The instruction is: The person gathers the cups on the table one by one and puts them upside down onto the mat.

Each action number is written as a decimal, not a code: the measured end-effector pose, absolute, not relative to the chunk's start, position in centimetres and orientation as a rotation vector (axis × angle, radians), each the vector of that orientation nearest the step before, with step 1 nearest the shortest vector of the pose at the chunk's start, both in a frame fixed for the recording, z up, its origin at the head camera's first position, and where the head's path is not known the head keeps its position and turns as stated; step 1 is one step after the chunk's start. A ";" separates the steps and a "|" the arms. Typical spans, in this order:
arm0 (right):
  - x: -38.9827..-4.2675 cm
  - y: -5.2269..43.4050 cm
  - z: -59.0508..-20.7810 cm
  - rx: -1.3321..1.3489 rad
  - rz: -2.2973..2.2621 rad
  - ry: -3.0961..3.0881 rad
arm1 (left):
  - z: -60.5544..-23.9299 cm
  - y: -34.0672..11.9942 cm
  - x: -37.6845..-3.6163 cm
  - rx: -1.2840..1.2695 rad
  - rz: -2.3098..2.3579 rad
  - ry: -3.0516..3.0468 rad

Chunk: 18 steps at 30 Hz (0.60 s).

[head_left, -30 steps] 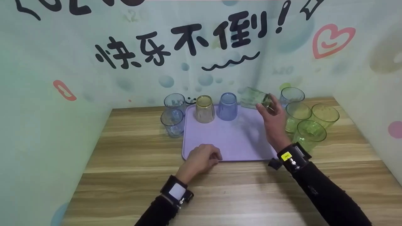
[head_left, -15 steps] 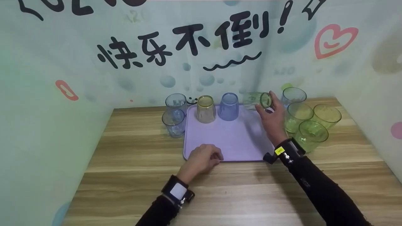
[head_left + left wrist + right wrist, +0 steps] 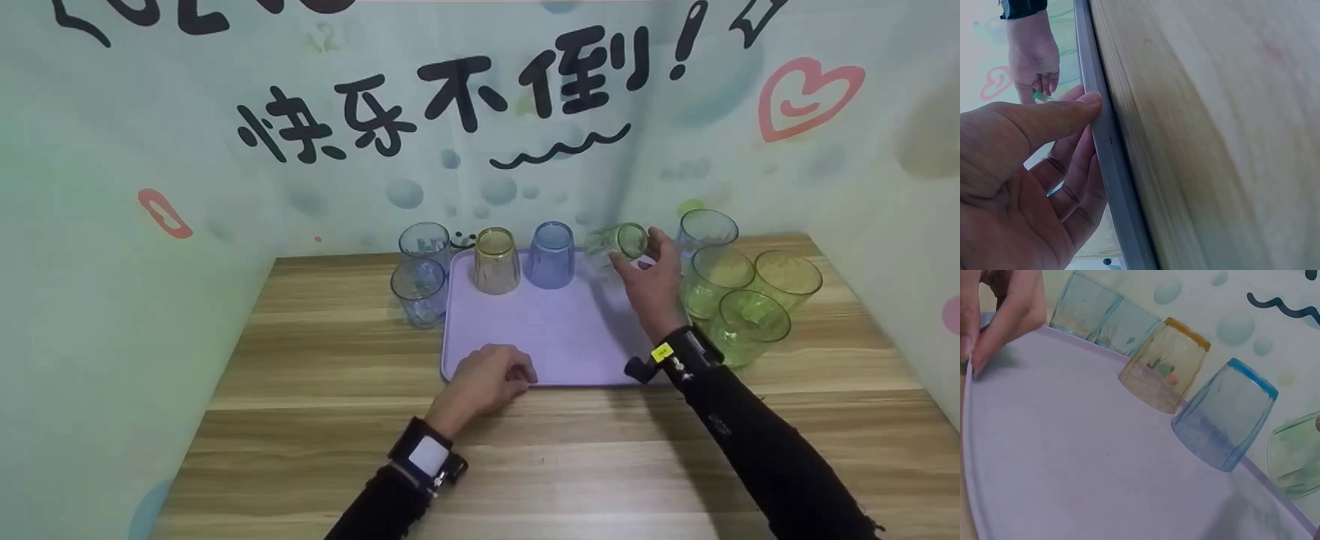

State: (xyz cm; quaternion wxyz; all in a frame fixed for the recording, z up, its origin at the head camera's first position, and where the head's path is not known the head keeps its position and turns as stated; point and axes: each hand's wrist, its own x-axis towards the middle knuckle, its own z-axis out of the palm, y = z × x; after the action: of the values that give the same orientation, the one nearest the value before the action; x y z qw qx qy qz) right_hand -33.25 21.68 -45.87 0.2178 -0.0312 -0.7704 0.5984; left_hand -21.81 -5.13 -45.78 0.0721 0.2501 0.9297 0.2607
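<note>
A wooden table (image 3: 315, 420) fills the lower half of the head view, walled in by a pale printed backdrop (image 3: 225, 150) with black lettering. At the centre lies a lilac tray (image 3: 555, 330).

The left hand (image 3: 487, 379) sits at the tray's 7 o'clock edge; in the left wrist view its thumb lies along the rim and its fingers curl under it, so the rim is pinched between them. The right hand (image 3: 651, 279) is at the tray's 1 o'clock corner, fingers clamped round the base of a green cup (image 3: 616, 244). That cup is tilted on its side, mouth away from the person, base toward the camera, low over the tray; I cannot tell whether it touches it.

Along the tray's far edge, at 11 and 12 o'clock, stand an amber cup (image 3: 496, 261) and a blue cup (image 3: 551, 255), both upside down and just beside each other. Two clear bluish cups (image 3: 420, 274) stand upright on the table at the tray's 10 o'clock. Four more cups (image 3: 739, 289), greenish and upright, cluster at its 2 o'clock, close to the right wrist.
</note>
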 end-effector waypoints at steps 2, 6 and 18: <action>-33.4 21.8 -46.1 -0.091 1.641 -2.145 | -45.8 -5.1 -21.8 0.745 0.779 2.789; -33.6 21.8 -46.4 -0.075 1.620 -2.149 | -45.7 -5.1 -21.8 0.723 0.771 2.782; -33.9 21.9 -47.1 -0.090 1.522 -2.275 | -45.6 -5.0 -21.7 0.684 0.769 2.785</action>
State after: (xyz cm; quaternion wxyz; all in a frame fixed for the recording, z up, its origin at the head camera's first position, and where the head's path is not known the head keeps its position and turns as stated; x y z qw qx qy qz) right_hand -33.93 21.85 -47.13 0.2001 -0.0321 -0.8140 0.5444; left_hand -21.71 -4.96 -45.56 0.0861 0.2295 0.9345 0.2581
